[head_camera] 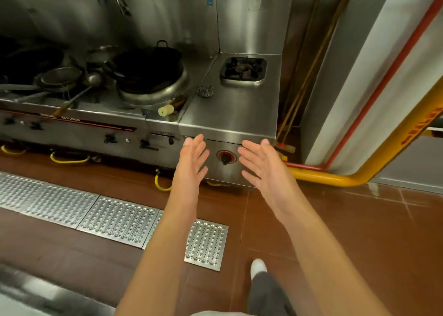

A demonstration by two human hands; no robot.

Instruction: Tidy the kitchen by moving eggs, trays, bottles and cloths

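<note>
Neither grip holds anything: the left hand and the right hand are both spread, fingers straight, palms turned toward each other. They hang in front of the steel counter, apart from it, with one black control knob showing in the gap between them on the counter's front panel.

Taking that knob as the landmark: above it lies the bare flat top of the counter, and farther back on that top sits one square gas burner. Up and to the left of the knob, a metal scouring pad rests on the steel, and a brush with a pale round handle end lies at the seam with the wok range. Farther left is one large black wok in its ring, then a heap of strainers and ladles whose number cannot be made out in the dim blur. A second dark wok at the far left edge is cut off.

Right of the knob, two long wooden poles lean in the corner, and a thick yellow pipe bends along the floor and up the wall, with a thinner red pipe beside it. Below and left of the knob, three perforated steel drain grates run across the brown tiled floor; the third is partly hidden by the left forearm. One white shoe shows below the knob.

No eggs, trays, bottles or cloths can be made out in this view.
</note>
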